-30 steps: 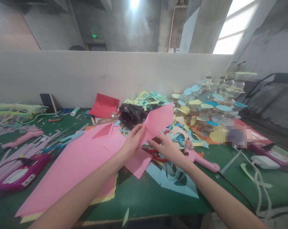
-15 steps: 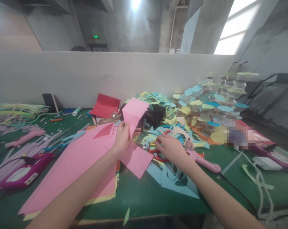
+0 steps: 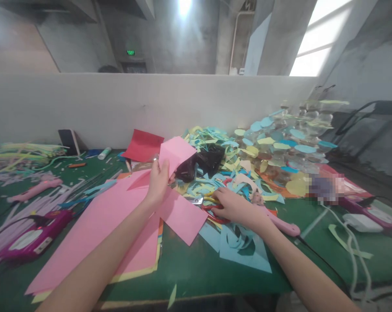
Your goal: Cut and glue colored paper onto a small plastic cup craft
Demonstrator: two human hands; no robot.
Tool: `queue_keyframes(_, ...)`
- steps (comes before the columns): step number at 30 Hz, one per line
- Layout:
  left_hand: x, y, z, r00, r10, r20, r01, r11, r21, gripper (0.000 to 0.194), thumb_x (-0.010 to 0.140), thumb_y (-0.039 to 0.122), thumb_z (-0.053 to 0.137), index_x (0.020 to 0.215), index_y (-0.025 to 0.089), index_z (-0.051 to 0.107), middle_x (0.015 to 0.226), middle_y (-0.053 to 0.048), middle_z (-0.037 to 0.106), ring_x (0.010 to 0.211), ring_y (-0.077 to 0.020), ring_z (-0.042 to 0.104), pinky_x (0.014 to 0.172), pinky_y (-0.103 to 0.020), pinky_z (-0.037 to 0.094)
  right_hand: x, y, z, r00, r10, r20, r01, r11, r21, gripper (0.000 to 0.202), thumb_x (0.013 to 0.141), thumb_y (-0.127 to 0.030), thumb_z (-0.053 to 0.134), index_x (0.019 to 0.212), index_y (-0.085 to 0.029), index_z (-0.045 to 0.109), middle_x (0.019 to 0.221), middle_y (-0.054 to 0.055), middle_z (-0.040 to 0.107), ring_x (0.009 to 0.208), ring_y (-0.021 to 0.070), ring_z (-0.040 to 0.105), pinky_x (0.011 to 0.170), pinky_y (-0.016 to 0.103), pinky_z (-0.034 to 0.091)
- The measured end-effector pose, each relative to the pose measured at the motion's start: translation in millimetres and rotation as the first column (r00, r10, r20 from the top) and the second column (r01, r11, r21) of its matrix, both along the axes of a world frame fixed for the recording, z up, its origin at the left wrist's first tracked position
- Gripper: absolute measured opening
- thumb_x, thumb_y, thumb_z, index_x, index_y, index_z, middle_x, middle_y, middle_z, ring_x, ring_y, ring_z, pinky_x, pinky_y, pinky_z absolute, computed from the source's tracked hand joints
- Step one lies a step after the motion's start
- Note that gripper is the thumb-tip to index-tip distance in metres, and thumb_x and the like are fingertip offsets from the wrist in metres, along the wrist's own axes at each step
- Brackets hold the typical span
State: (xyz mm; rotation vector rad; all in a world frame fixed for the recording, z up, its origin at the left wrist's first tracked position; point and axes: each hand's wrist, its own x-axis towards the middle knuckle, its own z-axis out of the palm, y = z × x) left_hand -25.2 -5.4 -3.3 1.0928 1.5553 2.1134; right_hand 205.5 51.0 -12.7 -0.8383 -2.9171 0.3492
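Note:
My left hand (image 3: pixel 159 180) pinches a piece of pink paper (image 3: pixel 176 152), which stands up, bent, above the fingers. My right hand (image 3: pixel 234 204) has its fingers curled on the handles of a pair of scissors (image 3: pixel 211 210), red on one side and yellowish on the other. The blades point left and partly disappear over a loose pink square (image 3: pixel 185 216). Under my left forearm spreads a stack of large pink sheets (image 3: pixel 118 225), with yellow sheets showing along its lower edge.
Blue and yellow paper scraps (image 3: pixel 208 134) heap up behind, around a black plastic bag (image 3: pixel 212 158). A pink glue gun (image 3: pixel 285 223) lies right of my right hand. Paper-topped clear cups (image 3: pixel 296 149) stand at the back right. A purple device (image 3: pixel 36 236) sits left on the green table.
My left hand has moved a little left and down with the pink paper, which tilts differently. My right hand has closed onto the scissors' handles, and the blades show more.

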Motion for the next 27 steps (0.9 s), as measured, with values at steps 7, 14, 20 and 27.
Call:
queue_keyframes(7, -7, -2, 8.6, 0.996, -0.006, 0.084, -0.003, 0.995, 0.103, 0.036, 0.085, 0.042, 0.06, 0.08, 0.025, 0.029, 0.074, 0.002, 0.067, 0.043, -0.0098, 0.056, 0.036, -0.019, 0.039, -3, 4, -3.6, 0.987, -0.09, -0.131, 0.095, 0.995, 0.035, 0.014, 0.084, -0.024, 0.054, 0.096, -0.016, 0.056, 0.092, 0.009, 0.062, 0.081, 0.0217, 0.056, 0.065, 0.029, 0.036)
queue_keyframes(14, -10, -1, 17.2, 0.985, -0.023, 0.173, -0.014, 0.978, 0.208, 0.03, 0.082, 0.032, 0.063, 0.085, 0.024, 0.035, 0.079, 0.0, 0.071, 0.061, -0.0142, 0.069, 0.052, -0.023, 0.052, -1, 12, -2.4, 0.885, -0.207, -0.417, 0.166, 0.977, -0.132, 0.028, 0.085, -0.029, 0.053, 0.111, -0.019, 0.053, 0.11, 0.012, 0.061, 0.099, 0.0248, 0.059, 0.079, 0.034, 0.044)
queue_keyframes(20, -5, -1, 19.4, 0.972, -0.063, 0.228, 0.01, 0.974, 0.226, 0.022, 0.077, 0.021, 0.06, 0.086, 0.023, 0.04, 0.079, 0.002, 0.069, 0.051, -0.0082, 0.059, 0.05, -0.021, 0.048, -3, 9, 3.9, 0.776, -0.421, -0.47, 0.163, 0.853, -0.495, 0.04, 0.082, -0.047, 0.06, 0.108, -0.021, 0.047, 0.099, 0.007, 0.061, 0.082, 0.0212, 0.061, 0.067, 0.032, 0.047)
queue_keyframes(27, 3, -4, 15.2, 0.975, -0.106, 0.196, 0.083, 0.989, 0.124, 0.025, 0.086, 0.037, 0.059, 0.087, 0.024, 0.038, 0.074, 0.004, 0.064, 0.043, -0.0044, 0.046, 0.039, -0.016, 0.035, -1, 3, 6.8, 0.816, -0.384, -0.432, 0.048, 0.79, -0.611, 0.046, 0.08, -0.059, 0.062, 0.1, -0.023, 0.041, 0.073, -0.006, 0.047, 0.059, 0.0116, 0.046, 0.055, 0.027, 0.04)
